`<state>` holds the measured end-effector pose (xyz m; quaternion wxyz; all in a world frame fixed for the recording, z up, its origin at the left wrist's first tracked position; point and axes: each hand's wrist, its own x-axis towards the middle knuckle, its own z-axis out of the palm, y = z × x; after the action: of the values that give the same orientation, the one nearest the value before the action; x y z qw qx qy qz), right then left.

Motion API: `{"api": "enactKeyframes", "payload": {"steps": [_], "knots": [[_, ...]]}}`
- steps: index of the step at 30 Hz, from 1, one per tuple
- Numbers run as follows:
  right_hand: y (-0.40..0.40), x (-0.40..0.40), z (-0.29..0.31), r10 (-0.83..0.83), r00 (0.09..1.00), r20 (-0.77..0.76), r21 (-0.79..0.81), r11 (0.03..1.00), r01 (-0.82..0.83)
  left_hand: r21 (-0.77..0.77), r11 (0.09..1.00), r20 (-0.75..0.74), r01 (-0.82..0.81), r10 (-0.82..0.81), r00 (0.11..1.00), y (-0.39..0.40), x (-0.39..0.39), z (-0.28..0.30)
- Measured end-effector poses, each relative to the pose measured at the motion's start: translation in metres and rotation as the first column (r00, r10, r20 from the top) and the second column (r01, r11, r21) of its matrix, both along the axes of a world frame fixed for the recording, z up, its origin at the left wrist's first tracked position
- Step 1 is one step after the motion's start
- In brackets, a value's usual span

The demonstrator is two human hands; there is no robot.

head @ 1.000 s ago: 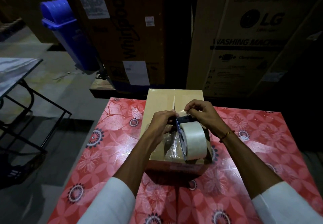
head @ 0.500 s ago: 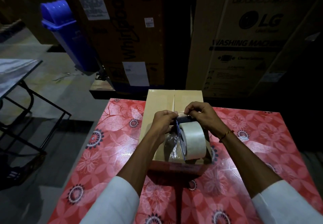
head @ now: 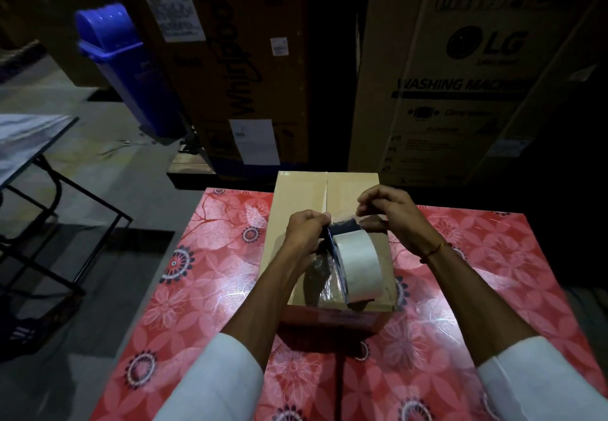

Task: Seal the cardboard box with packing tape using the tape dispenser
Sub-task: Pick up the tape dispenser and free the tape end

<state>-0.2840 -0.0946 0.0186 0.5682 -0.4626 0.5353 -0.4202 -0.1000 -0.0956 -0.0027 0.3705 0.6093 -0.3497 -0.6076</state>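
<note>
A small cardboard box (head: 302,197) sits on the table, its top flaps closed along a centre seam. Above the box is a tape dispenser (head: 342,233) with a dark frame and a white tape roll (head: 358,262). My left hand (head: 304,233) grips the dispenser's left side near its front. My right hand (head: 391,213) pinches the clear tape end just beyond the dispenser's front, fingers curled. Crinkled clear tape (head: 324,276) hangs beside the roll over the box's near half.
The table has a red floral cover (head: 210,276). Behind it stand large appliance cartons (head: 460,85) and a blue bin (head: 131,68). A dark-framed folding table (head: 33,144) stands at the left over the concrete floor.
My right hand has lifted slightly off the dispenser's front and drawn the tape end outward. My left hand and the dispenser have stayed almost still.
</note>
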Motion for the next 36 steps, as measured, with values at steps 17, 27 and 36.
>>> {"api": "enactKeyframes", "payload": {"steps": [17,27,36], "knots": [[0.003,0.020,0.005,0.117,0.943,-0.312,0.019,0.993,-0.117,-0.087,0.996,-0.019,-0.021,0.019,1.000,0.007,-0.004,-0.004],[0.002,0.037,0.000,-0.040,0.988,-0.150,0.025,0.999,0.044,-0.064,0.998,-0.077,-0.017,0.012,0.997,0.008,-0.004,0.001],[0.013,0.029,-0.004,0.031,0.987,-0.155,-0.042,0.998,-0.037,-0.057,0.980,-0.013,0.190,-0.191,0.982,0.005,0.001,0.017]]}}
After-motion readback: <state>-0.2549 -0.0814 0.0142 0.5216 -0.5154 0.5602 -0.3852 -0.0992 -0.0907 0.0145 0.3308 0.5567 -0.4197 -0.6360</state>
